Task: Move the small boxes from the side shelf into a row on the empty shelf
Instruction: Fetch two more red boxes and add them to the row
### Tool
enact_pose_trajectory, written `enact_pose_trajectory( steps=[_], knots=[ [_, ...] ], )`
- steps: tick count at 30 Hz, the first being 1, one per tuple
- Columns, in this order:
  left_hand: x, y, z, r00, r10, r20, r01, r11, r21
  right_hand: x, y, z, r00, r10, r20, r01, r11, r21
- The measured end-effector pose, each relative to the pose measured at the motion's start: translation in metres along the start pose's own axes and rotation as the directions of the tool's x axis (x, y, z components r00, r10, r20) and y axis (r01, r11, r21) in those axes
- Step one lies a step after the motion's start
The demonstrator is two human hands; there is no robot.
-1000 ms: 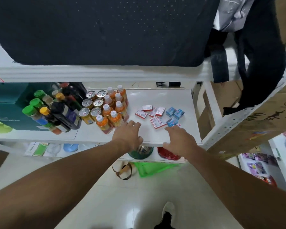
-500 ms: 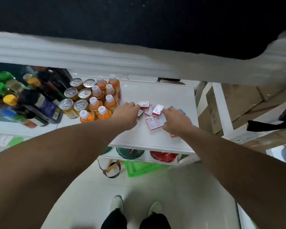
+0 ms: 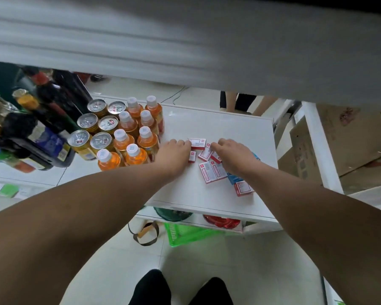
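Observation:
Several small red-and-white boxes lie scattered on the white shelf (image 3: 224,126). One red-and-white box (image 3: 197,143) lies farthest back, and my left hand (image 3: 175,154) touches its left end with its fingertips. Another small box (image 3: 192,156) sits just under that hand's fingers. My right hand (image 3: 232,156) rests palm down over the middle of the pile, fingers spread onto a tilted box (image 3: 205,154). A pair of boxes (image 3: 212,171) lies flat in front of it. A blue box (image 3: 233,178) and a further red box (image 3: 243,188) peek out beside my right wrist. Neither hand visibly grips anything.
Orange drink bottles (image 3: 130,139) and gold cans (image 3: 95,130) stand close on the left of the boxes. Dark bottles (image 3: 37,119) fill the far left. A blurred upper shelf edge (image 3: 185,45) hangs overhead. Cardboard cartons (image 3: 343,142) are right; a green basket (image 3: 185,234) lies below.
Both hands have reached farther back onto the shelf and now lie on the scattered boxes. My head has dipped lower, so the upper shelf fills the top of the view.

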State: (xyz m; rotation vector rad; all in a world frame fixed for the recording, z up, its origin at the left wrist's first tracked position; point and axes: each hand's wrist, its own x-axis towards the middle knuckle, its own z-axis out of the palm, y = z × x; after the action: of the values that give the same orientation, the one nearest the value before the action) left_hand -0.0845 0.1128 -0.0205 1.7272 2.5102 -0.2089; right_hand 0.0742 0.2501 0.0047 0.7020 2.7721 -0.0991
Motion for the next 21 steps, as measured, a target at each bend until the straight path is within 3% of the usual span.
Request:
enact_pose_trajectory(
  steps=[8,16,21],
  knots=[
    [-0.014,-0.009,-0.014,0.998,-0.039,0.056,0.048,0.984,-0.174,-0.005,0.011,-0.025,0.999,-0.003,-0.053,0.004,1.0,0.017],
    [-0.051,0.002,-0.068,0.995,-0.065,0.077,0.08,0.974,-0.21,-0.063,0.001,-0.053,0.985,0.15,-0.088,-0.13,0.971,0.201],
    [-0.082,0.016,-0.104,0.995,-0.069,0.074,0.083,0.974,-0.21,-0.108,-0.005,-0.064,0.986,0.152,-0.063,-0.135,0.965,0.223]
  ],
)
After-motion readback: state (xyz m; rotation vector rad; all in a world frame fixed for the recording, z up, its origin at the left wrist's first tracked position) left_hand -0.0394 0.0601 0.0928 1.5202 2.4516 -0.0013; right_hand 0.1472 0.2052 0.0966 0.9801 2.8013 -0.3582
